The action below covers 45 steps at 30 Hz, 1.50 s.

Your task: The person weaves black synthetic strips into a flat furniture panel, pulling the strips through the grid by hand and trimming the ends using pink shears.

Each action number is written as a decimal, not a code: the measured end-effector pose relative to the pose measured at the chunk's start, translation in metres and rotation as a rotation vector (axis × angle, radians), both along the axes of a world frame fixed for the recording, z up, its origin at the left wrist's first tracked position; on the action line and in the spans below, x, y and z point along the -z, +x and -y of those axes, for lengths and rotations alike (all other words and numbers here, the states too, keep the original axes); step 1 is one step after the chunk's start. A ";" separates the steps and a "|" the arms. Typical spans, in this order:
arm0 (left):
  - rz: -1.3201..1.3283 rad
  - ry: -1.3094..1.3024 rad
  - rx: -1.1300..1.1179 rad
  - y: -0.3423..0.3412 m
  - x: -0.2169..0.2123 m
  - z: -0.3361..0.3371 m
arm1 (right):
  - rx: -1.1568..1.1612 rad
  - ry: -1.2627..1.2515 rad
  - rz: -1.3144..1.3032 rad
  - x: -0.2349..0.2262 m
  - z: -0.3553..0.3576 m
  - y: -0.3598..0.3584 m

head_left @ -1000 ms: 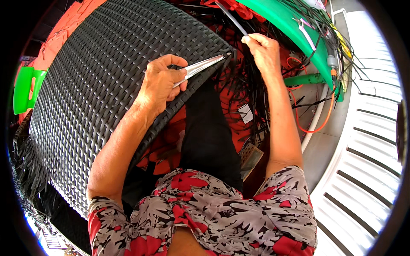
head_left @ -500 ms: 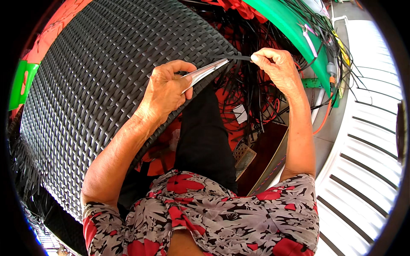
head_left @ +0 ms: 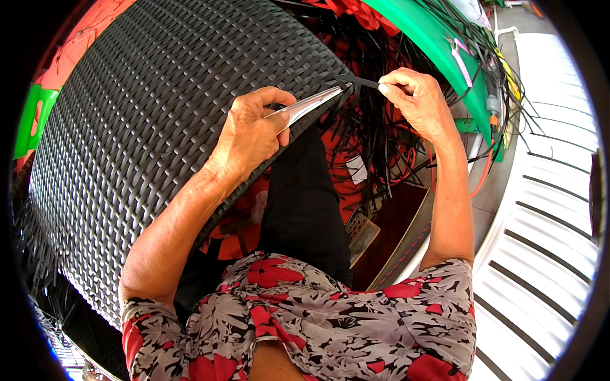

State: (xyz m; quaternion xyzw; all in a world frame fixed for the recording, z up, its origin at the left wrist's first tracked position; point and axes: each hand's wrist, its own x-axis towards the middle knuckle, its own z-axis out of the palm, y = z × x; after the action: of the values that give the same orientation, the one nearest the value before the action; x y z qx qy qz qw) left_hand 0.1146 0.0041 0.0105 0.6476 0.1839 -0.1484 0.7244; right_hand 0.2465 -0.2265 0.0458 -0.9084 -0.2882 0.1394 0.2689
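Note:
A large black woven wicker panel [head_left: 146,133] curves across my lap and fills the left half of the view. My left hand [head_left: 251,130] rests on its edge and grips a flat metal tool [head_left: 308,105] whose tip points at the panel's corner. My right hand [head_left: 413,101] is a little to the right and pinches a thin black strand [head_left: 359,81] that runs from that corner. The strand is taut between the weave and my fingers.
Loose black strands [head_left: 375,146] hang below the corner over red material. A green curved frame [head_left: 438,44] with cables lies at the upper right. White slatted furniture [head_left: 546,241] is at the right. A brown board [head_left: 397,235] sits by my right knee.
My right hand has pulled back and to the right, drawing the black strand out of the weave. My left hand with the metal tool has shifted slightly lower along the edge.

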 end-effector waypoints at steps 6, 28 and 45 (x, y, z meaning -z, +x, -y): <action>0.013 0.017 0.024 0.000 0.001 -0.001 | 0.062 -0.040 0.041 0.002 -0.004 0.002; 0.037 -0.009 0.006 -0.001 0.006 0.001 | 0.089 -0.081 0.034 0.008 -0.018 0.009; 0.045 -0.007 0.009 -0.001 0.008 0.001 | 0.043 -0.159 0.030 0.014 -0.020 0.016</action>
State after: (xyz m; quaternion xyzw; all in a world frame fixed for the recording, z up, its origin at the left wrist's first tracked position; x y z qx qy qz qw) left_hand 0.1133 0.0027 0.0026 0.6489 0.1641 -0.1375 0.7301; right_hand 0.2628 -0.2065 0.0320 -0.9348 -0.2606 0.1426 0.1945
